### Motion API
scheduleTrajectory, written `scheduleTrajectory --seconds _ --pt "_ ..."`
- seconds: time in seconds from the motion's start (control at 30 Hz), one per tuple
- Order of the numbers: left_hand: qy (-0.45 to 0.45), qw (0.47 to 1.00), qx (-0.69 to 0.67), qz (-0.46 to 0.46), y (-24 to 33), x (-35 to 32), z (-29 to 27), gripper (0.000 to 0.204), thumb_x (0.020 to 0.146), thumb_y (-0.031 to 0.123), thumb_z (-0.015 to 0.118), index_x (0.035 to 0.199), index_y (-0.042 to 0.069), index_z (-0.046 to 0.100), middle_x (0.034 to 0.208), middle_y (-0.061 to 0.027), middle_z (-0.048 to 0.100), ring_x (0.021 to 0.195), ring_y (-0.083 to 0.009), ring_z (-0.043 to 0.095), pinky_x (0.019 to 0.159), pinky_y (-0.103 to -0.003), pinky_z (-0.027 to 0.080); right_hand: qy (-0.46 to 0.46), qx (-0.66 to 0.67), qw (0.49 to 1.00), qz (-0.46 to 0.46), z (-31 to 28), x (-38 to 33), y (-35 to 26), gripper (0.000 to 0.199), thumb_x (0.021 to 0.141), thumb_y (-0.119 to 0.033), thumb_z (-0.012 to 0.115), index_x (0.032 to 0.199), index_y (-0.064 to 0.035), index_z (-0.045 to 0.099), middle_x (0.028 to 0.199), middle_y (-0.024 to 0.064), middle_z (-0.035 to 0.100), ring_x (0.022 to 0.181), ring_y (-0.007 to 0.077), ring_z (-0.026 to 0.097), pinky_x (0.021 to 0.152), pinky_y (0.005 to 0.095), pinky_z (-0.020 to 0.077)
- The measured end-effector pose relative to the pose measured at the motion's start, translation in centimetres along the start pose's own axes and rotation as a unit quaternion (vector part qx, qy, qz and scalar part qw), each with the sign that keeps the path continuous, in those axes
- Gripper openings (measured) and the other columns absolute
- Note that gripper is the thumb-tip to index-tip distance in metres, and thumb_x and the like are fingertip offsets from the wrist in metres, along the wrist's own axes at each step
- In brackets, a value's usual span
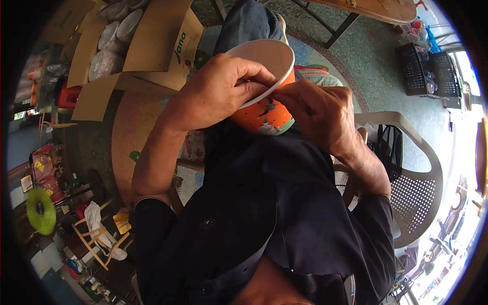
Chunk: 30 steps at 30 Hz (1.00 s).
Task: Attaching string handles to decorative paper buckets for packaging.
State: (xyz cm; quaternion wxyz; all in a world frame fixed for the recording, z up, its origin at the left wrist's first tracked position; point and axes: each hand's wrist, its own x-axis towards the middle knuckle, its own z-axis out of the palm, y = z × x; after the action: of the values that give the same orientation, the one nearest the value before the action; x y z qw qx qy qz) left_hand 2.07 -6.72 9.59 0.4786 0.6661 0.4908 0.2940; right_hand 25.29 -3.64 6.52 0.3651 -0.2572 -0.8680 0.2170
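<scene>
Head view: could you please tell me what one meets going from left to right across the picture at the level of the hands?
Open brown cardboard box of white lids → left hand → orange printed paper cup with white rim → right hand → white perforated plastic chair.

One view only, riding on the person's head and looking steeply down the dark shirt (244, 213) to the lap. It sits close: the paper cup (264, 109) fills the upper middle, right under the lens. The fisheye bends everything. Left of and above the cup lies a cardboard box (152, 51), right of the cup a plastic chair (417, 183), curving at the rim.
</scene>
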Motion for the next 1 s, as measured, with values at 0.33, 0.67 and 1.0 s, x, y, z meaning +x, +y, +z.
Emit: scheduleTrajectory --seconds 0.33,0.67,1.0 --pt "-0.015 0.999 0.039 -0.010 -0.7 0.8 0.0 0.012 0.103 0.002 0.064 0.108 -0.006 0.071 0.092 -0.0028 0.073 0.085 -0.0046 0.065 0.075 -0.022 0.054 -0.011 -0.004 1.000 0.019 0.2 -0.1 0.1 0.013 0.089 -0.017 0.080 0.099 -0.0106 0.074 0.069 0.0076 0.070 0.058 0.0243 0.070 0.050 0.0366 0.0519" --pt "0.001 0.996 0.089 0.021 -0.4 0.3 0.0 0.011 0.100 0.000 0.061 0.105 -0.005 0.069 0.090 -0.0048 0.072 0.084 -0.0063 0.064 0.075 -0.025 0.053 -0.091 0.103 0.983 0.121 -2.0 1.3 -0.3 0.034 0.094 -0.021 0.080 0.120 -0.0039 0.066 0.066 0.0019 0.062 0.053 0.0105 0.049 0.051 0.0311 0.0391" --pt "0.056 0.991 -0.105 -0.057 0.2 -0.4 -1.2 0.018 0.104 0.014 0.059 0.107 -0.003 0.067 0.095 -0.0087 0.074 0.088 -0.0126 0.072 0.072 -0.027 0.059 -0.099 0.254 0.946 0.177 -0.9 1.5 1.8 0.028 0.105 -0.021 0.066 0.113 0.0049 0.074 0.084 0.0121 0.076 0.078 0.0153 0.073 0.071 0.0302 0.0568"
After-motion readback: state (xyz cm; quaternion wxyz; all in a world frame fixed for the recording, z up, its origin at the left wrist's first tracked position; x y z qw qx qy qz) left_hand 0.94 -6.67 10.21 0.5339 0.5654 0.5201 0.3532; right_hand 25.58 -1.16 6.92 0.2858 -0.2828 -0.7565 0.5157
